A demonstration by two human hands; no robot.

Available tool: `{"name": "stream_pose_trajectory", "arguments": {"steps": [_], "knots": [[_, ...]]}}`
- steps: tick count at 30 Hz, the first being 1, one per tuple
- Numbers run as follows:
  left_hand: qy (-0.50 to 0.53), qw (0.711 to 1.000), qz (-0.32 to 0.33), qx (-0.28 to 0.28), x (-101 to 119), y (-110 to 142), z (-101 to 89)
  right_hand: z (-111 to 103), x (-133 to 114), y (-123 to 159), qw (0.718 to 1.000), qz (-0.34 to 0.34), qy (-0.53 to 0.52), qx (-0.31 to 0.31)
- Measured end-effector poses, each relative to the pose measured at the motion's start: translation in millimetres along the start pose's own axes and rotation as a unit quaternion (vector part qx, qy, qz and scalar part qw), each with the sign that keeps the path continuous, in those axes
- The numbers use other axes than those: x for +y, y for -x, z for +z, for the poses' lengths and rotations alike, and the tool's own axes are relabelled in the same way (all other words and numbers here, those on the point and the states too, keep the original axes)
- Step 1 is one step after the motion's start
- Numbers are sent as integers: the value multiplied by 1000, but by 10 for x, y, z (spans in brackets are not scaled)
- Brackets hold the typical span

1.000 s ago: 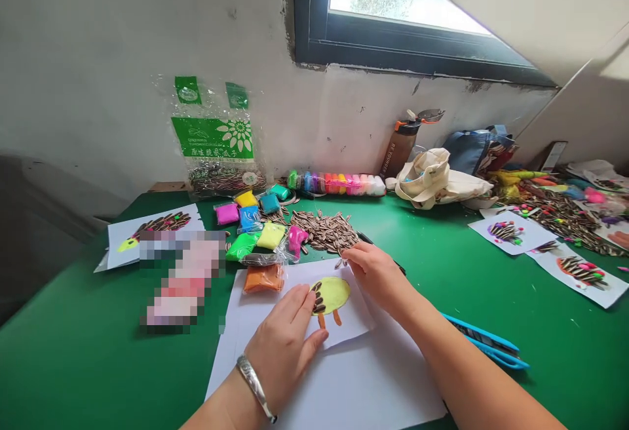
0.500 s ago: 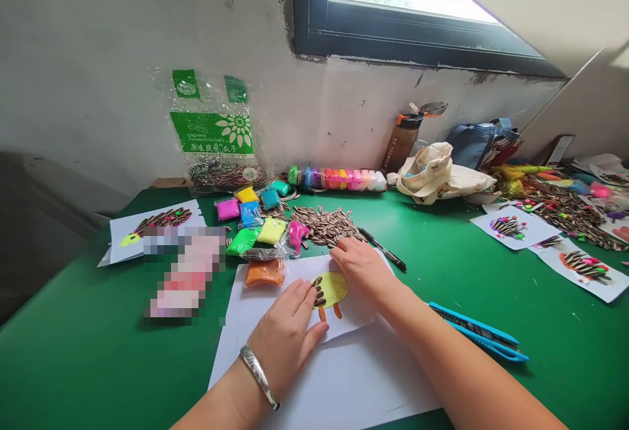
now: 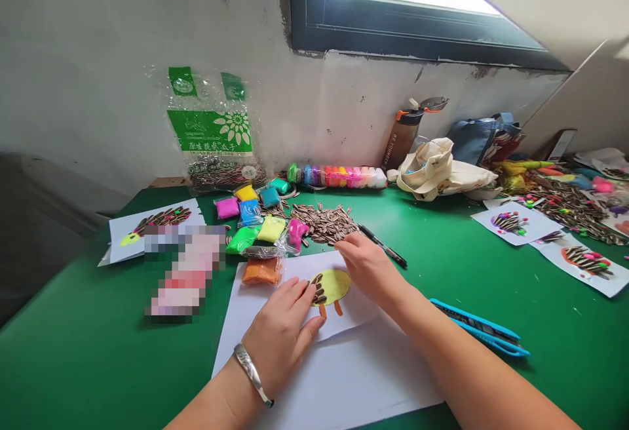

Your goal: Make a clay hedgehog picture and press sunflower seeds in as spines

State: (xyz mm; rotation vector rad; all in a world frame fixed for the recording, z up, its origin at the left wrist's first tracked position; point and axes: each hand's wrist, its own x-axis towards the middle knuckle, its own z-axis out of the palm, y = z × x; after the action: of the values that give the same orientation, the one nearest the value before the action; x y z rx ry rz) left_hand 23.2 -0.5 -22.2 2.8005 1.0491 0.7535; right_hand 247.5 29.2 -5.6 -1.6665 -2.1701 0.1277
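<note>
My left hand (image 3: 281,333), with a silver bangle (image 3: 252,365) on its wrist, rests on a white paper cut-out (image 3: 354,305), its fingertips beside a few dark striped sunflower seeds (image 3: 319,290) stuck along the edge of a yellow oval (image 3: 334,286). Two orange legs sit below the oval. My right hand (image 3: 366,269) hovers over the oval's upper edge, close to a heap of loose seeds (image 3: 324,223). Whether its fingers pinch a seed I cannot tell. A larger white sheet (image 3: 354,377) lies under the cut-out.
Clay packets (image 3: 250,212) in bright colours lie beside the seeds, with a black marker (image 3: 383,246) to the right and blue-handled scissors (image 3: 479,328) further right. Finished seed pictures (image 3: 511,223) and a scattered seed heap (image 3: 570,210) fill the green table's right side.
My right hand has moved left, off the black marker, and its fingers now sit nearer the oval. My left fingers have crept up to the seeds on the oval.
</note>
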Motion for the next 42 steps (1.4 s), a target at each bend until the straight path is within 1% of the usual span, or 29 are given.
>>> {"name": "stream_pose_trajectory", "arguments": {"steps": [1, 2, 3, 5, 7, 9, 11, 12, 14, 17, 19, 26, 29, 32, 35, 37, 40, 42], "knots": [[4, 1000, -2, -2, 4, -3, 10, -20, -7, 26, 997, 20, -65, 25], [6, 1000, -3, -4, 7, -6, 21, -38, -20, 54, 989, 40, -138, 39], [6, 1000, -4, -5, 9, -9, 30, -50, -36, 83, 975, 60, -210, 37], [1, 1000, -4, -6, 11, -13, 47, -51, -78, 140, 938, 104, -330, -6], [-4, 1000, -3, -6, 9, -13, 58, -18, -122, 183, 907, 135, -397, -44], [-9, 1000, -1, -7, 8, -10, 64, 33, -163, 204, 897, 145, -415, -50], [-13, 1000, 1, -8, 9, -7, 66, 77, -197, 200, 898, 142, -413, -54], [-14, 1000, 1, -8, 10, -6, 66, 90, -212, 192, 903, 138, -403, -56], [-16, 1000, 2, -10, 14, -6, 64, 101, -235, 169, 925, 120, -358, -51], [-23, 1000, 3, -15, 21, -8, 57, 93, -254, 141, 963, 82, -257, -17], [-30, 999, 8, -17, 24, -11, 53, 93, -261, 138, 974, 69, -215, -8], [-40, 999, 16, -12, 16, -11, 71, 136, -315, 176, 985, 74, -155, -15], [-40, 999, 20, -9, 15, -11, 85, 146, -363, 167, 988, 78, -134, -27], [-40, 999, 21, -7, 17, -12, 94, 155, -397, 155, 989, 66, -120, -45], [-39, 999, 21, -5, 18, -12, 94, 155, -377, 165, 990, 49, -123, -53], [-37, 999, 21, -6, 18, -12, 90, 146, -328, 188, 991, 41, -124, -33], [-34, 999, 19, -7, 18, -11, 81, 127, -242, 230, 993, 40, -109, 17], [-31, 999, 16, -5, 18, -10, 79, 127, -213, 251, 994, 34, -100, 23]]}}
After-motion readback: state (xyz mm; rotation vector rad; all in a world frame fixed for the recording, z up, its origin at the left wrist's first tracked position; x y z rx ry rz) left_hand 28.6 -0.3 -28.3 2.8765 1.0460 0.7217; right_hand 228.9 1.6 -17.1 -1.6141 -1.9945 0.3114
